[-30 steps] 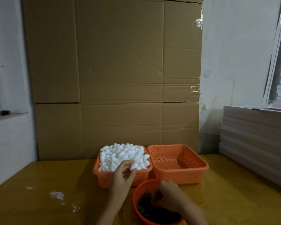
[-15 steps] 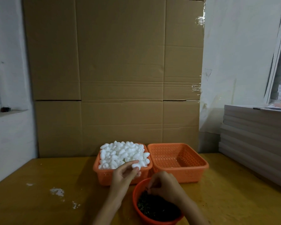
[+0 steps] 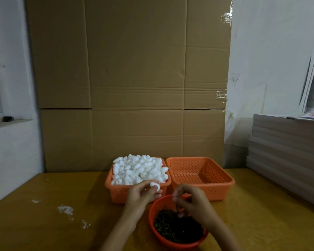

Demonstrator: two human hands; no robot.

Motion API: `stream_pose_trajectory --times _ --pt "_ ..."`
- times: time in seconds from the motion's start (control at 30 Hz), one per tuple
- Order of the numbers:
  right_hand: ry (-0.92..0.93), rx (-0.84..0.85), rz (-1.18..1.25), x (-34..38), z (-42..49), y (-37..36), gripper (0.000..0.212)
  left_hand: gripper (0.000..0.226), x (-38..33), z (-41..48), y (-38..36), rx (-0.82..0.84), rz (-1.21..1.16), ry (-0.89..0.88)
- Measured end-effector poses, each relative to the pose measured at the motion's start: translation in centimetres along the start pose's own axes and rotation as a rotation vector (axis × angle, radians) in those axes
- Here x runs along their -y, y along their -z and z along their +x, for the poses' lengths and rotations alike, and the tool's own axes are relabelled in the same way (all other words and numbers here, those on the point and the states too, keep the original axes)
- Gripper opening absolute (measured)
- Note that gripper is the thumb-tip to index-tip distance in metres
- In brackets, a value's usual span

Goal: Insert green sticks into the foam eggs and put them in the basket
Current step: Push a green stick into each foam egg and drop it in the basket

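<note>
Pick-up step: your left hand [image 3: 140, 195] pinches an egg [image 3: 154, 186]; your right hand [image 3: 191, 202] curls over the sticks [image 3: 178, 227], grasp unclear. Next, centre one stick on the egg, push straight.

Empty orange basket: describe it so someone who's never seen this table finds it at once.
Start at the cardboard wall behind the wooden table; two perforated orange baskets sit side by side at its foot. The target basket is the right-hand one. Unlike its neighbour, heaped with white foam eggs, it looks empty, and unlike the round red bowl in front, it is rectangular.
</note>
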State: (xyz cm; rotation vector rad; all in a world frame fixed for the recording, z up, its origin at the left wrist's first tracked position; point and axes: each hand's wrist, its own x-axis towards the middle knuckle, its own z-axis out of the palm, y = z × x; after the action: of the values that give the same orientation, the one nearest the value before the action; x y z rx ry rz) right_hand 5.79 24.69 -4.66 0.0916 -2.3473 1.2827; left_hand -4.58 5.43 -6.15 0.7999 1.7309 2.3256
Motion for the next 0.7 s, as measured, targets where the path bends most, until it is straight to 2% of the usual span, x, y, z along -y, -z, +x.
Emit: stream_pose_trajectory --times 0.17,0.43,0.7 --pt "-0.003 -0.035 0.039 -0.06 -0.61 0.67 0.021 0.041 0.10 -0.03 0.19 0.005 -0.043 0.034" --pt "0.008 -0.041 -0.166 -0.03 -0.47 0.52 0.029 0.034 0.22 0.10 0.71 -0.041 -0.031 0.067" --pt "0.009 -0.066 -0.188 -0.16 -0.59 0.50 0.025 0.035 0.16 0.13 0.69 -0.064 -0.074 0.073"
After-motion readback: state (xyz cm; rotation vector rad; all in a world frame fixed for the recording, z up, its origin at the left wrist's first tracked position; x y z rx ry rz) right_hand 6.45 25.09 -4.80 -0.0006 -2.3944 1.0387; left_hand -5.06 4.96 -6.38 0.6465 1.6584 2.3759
